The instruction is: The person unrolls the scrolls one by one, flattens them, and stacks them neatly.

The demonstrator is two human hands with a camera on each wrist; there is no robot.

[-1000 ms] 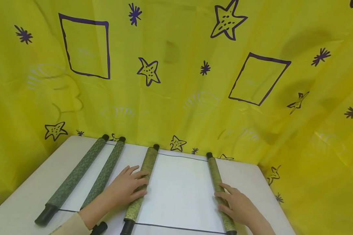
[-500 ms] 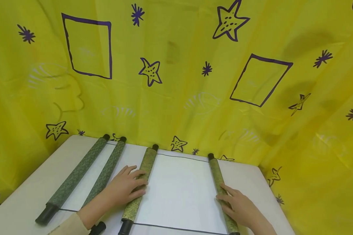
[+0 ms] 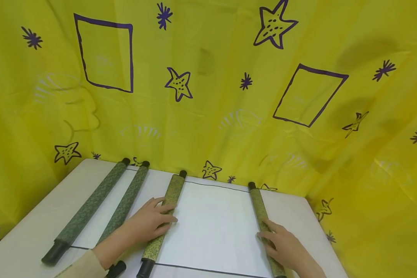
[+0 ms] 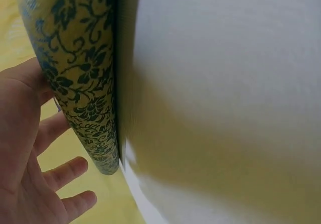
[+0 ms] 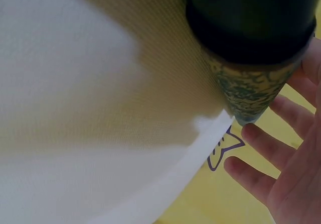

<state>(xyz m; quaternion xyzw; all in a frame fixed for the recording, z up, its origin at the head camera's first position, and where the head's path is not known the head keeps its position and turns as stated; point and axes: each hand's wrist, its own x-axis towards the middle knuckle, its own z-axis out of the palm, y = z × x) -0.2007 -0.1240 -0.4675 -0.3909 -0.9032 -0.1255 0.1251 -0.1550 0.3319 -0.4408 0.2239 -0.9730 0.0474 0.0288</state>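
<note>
Nearest, both hands on a partly unrolled scroll [image 3: 208, 231] lying on the white table [image 3: 292, 210]: left hand [image 3: 149, 222] laid over the left yellow-green roll [image 3: 175, 189], fingers spread; right hand [image 3: 283, 245] at the right yellow-green roll [image 3: 258, 204], fingers loosely spread along it, dark-edged white sheet stretched between. Left of these, two dark green rolls [image 3: 90, 212] with black ends, the inner one partly hidden by the left forearm [image 3: 112, 247]. Beyond the table's far edge, a yellow curtain [image 3: 208, 139] printed with purple stars and frames.
</note>
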